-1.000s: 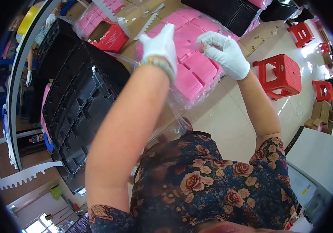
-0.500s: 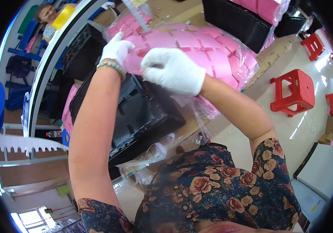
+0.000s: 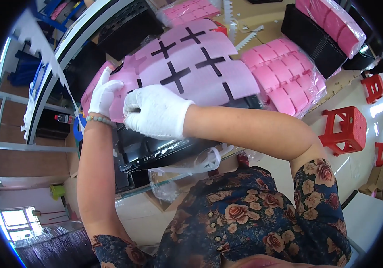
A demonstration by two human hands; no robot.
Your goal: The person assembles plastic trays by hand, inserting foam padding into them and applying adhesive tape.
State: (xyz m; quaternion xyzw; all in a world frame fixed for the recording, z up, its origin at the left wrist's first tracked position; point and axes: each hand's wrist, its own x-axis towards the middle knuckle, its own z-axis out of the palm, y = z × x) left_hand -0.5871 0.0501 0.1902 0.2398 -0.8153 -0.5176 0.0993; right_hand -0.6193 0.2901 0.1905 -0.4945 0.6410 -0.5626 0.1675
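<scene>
A thin pink foam sheet [image 3: 188, 57] with cross-shaped cut-outs spreads over a black plastic tray [image 3: 153, 149], whose near side still shows. White gloves cover both hands. At the sheet's left near corner, my left hand [image 3: 105, 94] closes on the edge, thumb and fingers around it. Just to its right, my right hand [image 3: 158, 112] pinches the near edge, fingers curled in. To the right of the tray lies a stack of similar pink foam sheets [image 3: 281, 67], partly in clear plastic.
Behind that stack stands a black crate [image 3: 307, 42] beside a wrapped pink bundle [image 3: 334, 22]. Another black crate [image 3: 126, 29] stands far left, near a metal frame rail. Clear wrap [image 3: 169, 181] hangs at the near table edge. A red stool [image 3: 347, 127] stands at right.
Both hands have moved left and nearer to me, drawing the pink sheet off the stack and over the black tray. The stack now shows apart at right; the view has shifted too.
</scene>
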